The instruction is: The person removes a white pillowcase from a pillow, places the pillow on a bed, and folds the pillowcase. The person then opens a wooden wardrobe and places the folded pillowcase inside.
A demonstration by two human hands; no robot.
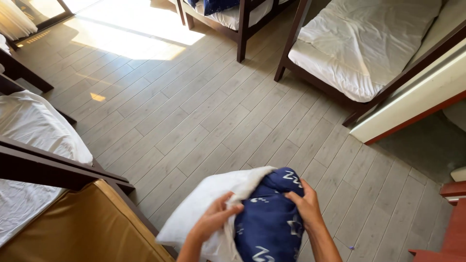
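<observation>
I hold a pillow low in the middle of the head view. Its dark blue case with white patterns [272, 223] covers the right part, and the bare white pillow [206, 199] sticks out on the left. My left hand [213, 218] grips the white fabric at the edge of the case. My right hand [303, 204] clutches the top right of the blue case. Both forearms rise from the bottom edge.
A dark wooden bed frame with a white mattress [359, 48] stands at the upper right. Another bed [228, 14] with a blue pillow is at the top. Bunk rails with white bedding [34, 126] and a tan mattress [82, 228] are on the left. Grey plank floor [194, 111] lies between.
</observation>
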